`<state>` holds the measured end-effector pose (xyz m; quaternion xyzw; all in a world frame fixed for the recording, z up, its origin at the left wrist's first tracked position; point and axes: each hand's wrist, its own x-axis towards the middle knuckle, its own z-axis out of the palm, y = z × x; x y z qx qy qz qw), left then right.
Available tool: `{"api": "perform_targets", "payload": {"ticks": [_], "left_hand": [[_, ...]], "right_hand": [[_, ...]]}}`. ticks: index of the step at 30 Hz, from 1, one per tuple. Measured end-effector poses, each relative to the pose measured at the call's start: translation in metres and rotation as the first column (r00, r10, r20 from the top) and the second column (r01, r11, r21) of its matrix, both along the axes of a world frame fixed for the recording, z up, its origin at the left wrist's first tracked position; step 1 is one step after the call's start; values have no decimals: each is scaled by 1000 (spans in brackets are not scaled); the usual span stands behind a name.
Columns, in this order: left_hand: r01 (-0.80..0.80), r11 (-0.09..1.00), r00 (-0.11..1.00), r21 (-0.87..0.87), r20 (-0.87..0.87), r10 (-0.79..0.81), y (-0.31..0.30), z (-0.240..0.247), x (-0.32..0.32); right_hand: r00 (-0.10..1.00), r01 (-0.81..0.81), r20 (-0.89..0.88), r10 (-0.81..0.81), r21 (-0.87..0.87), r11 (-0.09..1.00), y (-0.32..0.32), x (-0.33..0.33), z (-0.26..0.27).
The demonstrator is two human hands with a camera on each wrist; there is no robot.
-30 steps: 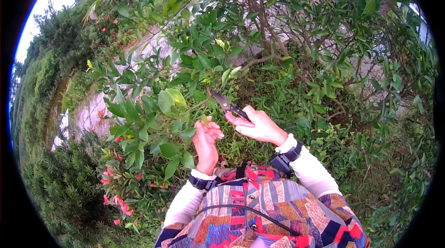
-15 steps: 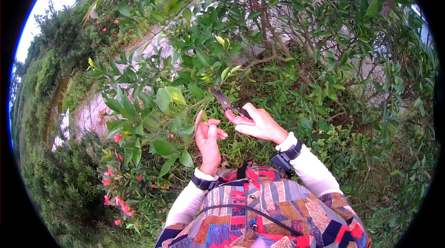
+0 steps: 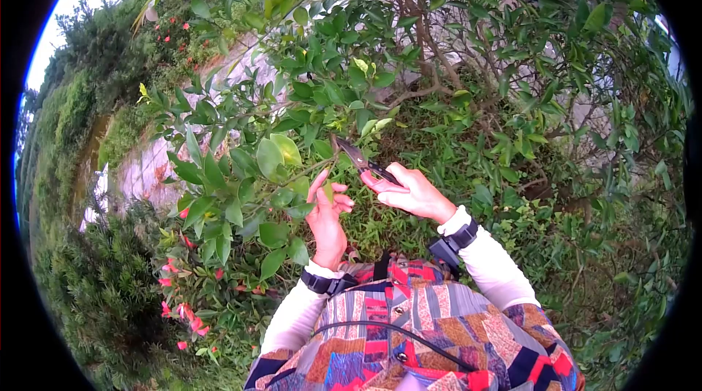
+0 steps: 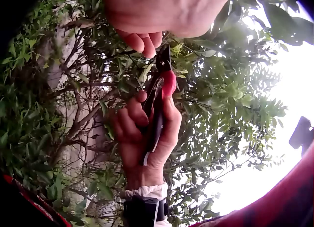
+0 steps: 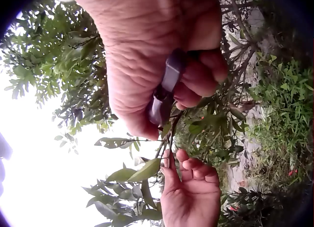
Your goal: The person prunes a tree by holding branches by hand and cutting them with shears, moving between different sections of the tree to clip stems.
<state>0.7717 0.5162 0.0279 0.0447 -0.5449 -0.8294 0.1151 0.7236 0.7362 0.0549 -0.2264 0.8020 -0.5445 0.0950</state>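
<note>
Pruning shears (image 3: 358, 158) with dark blades and a red part near the pivot are gripped in my right hand (image 3: 415, 195). Their blades point up and left, with the tips right at a thin stem of the leafy branch (image 3: 313, 170). Just below the blades, my left hand (image 3: 327, 224) pinches the branch between thumb and index finger, the other fingers loosely bent. In the right wrist view, the stem (image 5: 172, 134) runs from the shears down to the left fingertips (image 5: 169, 174). The right palm hides much of the handles there.
Broad green leaves (image 3: 274, 157) crowd the left hand's left side. A shrub with pink-red flowers (image 3: 191, 318) grows lower left. Woody branches (image 3: 420, 40) spread above and to the right, and low weeds (image 3: 387, 223) cover the ground. Grey paving (image 3: 146, 172) shows behind.
The left hand's thumb and fingers have shifted on the branch, and the leaves beside it have swayed. The shears have moved slightly right in the view, still at the stem.
</note>
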Motion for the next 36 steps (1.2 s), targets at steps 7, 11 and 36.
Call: {"api": "perform_targets", "payload": {"ticks": [7, 11, 36], "left_hand": [[16, 998, 1000, 59, 15, -16, -3, 4, 0], [20, 1000, 1000, 1, 13, -20, 0, 7, 3], [-6, 1000, 1000, -22, -4, 6, -6, -2, 6]], "right_hand": [[910, 23, 382, 159, -431, 902, 8, 15, -14], [879, -38, 415, 236, -431, 901, 7, 14, -8], [907, -41, 376, 189, -367, 929, -13, 10, 2]]}}
